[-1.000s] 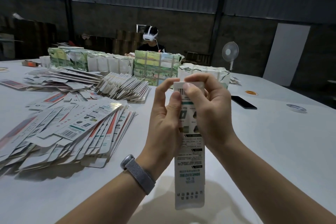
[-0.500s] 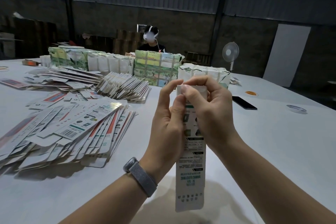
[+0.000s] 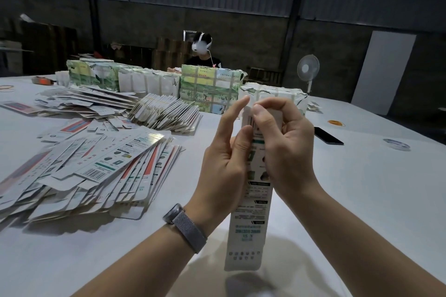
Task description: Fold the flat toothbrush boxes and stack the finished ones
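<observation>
I hold one long white toothbrush box (image 3: 249, 224) upright above the table, its printed side facing me. My left hand (image 3: 223, 166) grips the box's left edge, index finger stretched up beside the top flap. My right hand (image 3: 281, 147) curls over the top end, thumb and fingers pinching the flap. A fanned pile of flat boxes (image 3: 82, 171) lies on the table to the left. A leaning stack of boxes (image 3: 166, 113) sits farther back, behind that pile.
Wrapped bundles of box blanks (image 3: 210, 89) line the table's far side, with another person seated behind them. A black phone (image 3: 328, 135), a tape roll (image 3: 396, 144) and a small fan (image 3: 308, 72) are at the right. White table (image 3: 362, 188) spreads all around.
My right hand's fingers have curled further down over the top flap, and my left index finger has straightened upward. The box stays upright in about the same place.
</observation>
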Available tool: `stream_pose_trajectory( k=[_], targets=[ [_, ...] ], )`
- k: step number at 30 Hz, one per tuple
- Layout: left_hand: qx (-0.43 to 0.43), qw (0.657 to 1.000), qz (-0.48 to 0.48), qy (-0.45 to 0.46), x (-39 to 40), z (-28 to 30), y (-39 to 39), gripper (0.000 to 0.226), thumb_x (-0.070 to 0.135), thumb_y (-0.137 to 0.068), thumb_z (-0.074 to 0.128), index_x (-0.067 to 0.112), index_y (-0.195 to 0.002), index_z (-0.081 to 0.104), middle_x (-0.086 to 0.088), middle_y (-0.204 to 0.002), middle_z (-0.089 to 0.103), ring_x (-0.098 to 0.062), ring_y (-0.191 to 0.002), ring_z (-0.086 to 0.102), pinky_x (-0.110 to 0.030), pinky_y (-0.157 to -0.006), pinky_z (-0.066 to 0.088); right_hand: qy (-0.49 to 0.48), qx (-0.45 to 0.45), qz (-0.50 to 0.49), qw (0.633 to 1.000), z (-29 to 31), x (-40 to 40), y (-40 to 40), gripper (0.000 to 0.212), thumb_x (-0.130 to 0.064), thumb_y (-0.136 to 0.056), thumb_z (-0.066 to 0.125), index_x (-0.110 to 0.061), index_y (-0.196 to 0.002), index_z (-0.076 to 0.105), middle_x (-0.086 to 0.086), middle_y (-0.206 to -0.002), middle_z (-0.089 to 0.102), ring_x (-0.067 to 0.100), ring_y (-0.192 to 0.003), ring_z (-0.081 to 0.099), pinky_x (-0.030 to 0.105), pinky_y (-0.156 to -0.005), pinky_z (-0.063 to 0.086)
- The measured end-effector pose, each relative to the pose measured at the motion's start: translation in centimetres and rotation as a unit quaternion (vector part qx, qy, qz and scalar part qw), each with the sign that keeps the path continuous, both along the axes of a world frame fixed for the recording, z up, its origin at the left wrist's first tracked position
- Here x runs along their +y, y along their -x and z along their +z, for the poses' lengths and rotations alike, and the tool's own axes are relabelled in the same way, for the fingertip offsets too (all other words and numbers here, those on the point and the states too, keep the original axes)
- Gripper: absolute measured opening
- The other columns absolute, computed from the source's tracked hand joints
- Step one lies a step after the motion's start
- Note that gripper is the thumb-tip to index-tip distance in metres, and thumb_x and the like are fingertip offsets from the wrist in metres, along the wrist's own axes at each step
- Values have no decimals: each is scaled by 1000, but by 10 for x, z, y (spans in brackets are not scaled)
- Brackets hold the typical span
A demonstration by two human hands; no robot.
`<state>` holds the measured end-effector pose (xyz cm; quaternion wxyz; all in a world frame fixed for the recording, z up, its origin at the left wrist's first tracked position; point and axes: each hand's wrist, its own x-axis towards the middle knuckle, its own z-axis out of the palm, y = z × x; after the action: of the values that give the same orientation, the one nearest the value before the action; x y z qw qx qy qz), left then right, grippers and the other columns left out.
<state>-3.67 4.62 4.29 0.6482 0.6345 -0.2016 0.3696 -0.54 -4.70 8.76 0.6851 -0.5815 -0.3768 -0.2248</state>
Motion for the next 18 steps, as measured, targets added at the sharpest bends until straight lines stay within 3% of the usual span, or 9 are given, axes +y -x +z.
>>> stream_pose_trajectory(
  k=[8,11,13,16,18],
  targets=[
    [-7,998,31,-45,-1,3,4,47,46,-99,44,49,-146,38,36,-105,67,-32,-95,71,-60,-71,60,6,-3,5,1000,5,-3,0,9,-22,-92,57,-22,-85,63,-12,-75,63,16,-71,63,31,-62,55],
    [-13,997,34,-65,0,4,4,47,44,-100,41,48,-147,34,47,-105,60,-20,-95,71,-57,-71,62,12,-8,6,1000,7,-5,1,10,-22,-91,56,-23,-85,63,-11,-75,64,19,-71,64,31,-62,56],
    [-15,997,33,-62,0,3,4,46,44,-100,41,48,-146,35,40,-108,64,-19,-93,72,-56,-71,62,15,-10,7,1000,7,-5,2,11,-21,-92,55,-22,-85,63,-10,-74,64,18,-71,64,29,-61,56],
    [-5,999,14,-37,0,3,4,42,46,-99,44,49,-140,41,3,-106,71,-35,-84,73,-60,-63,60,17,-4,8,1000,7,-5,2,13,-21,-93,53,-18,-85,63,-8,-74,63,19,-70,63,29,-60,55],
    [-10,999,9,-32,0,3,5,38,44,-99,44,47,-136,43,-6,-100,70,-38,-79,72,-61,-59,58,17,3,13,1000,6,-4,2,17,-21,-95,50,-15,-86,63,-3,-75,63,20,-69,61,32,-59,53]
  ],
)
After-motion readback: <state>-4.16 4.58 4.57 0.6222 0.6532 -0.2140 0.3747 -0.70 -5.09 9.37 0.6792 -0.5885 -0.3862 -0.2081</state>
